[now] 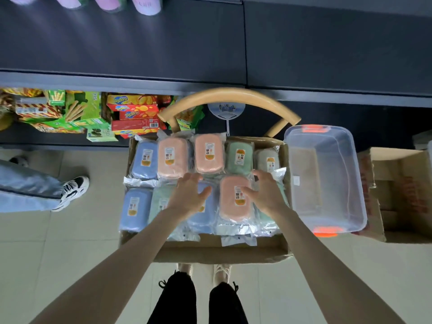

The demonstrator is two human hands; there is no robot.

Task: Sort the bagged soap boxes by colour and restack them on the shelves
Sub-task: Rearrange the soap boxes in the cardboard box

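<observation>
Several bagged soap boxes lie flat in an open cardboard box on a chair. The back row holds a blue one, two pink ones, a green one and a grey one. The front row has a blue box, a green one, another blue one partly under my left hand, and a pink one. My left hand hovers over the front blue box with fingers spread. My right hand is spread at the pink box's right side, fingers touching its bag.
An empty dark shelf runs across the top. The lower shelf at left holds snack boxes. A clear plastic tub stands empty right of the cardboard box, with another carton beyond. A person's leg and sneaker stand at left.
</observation>
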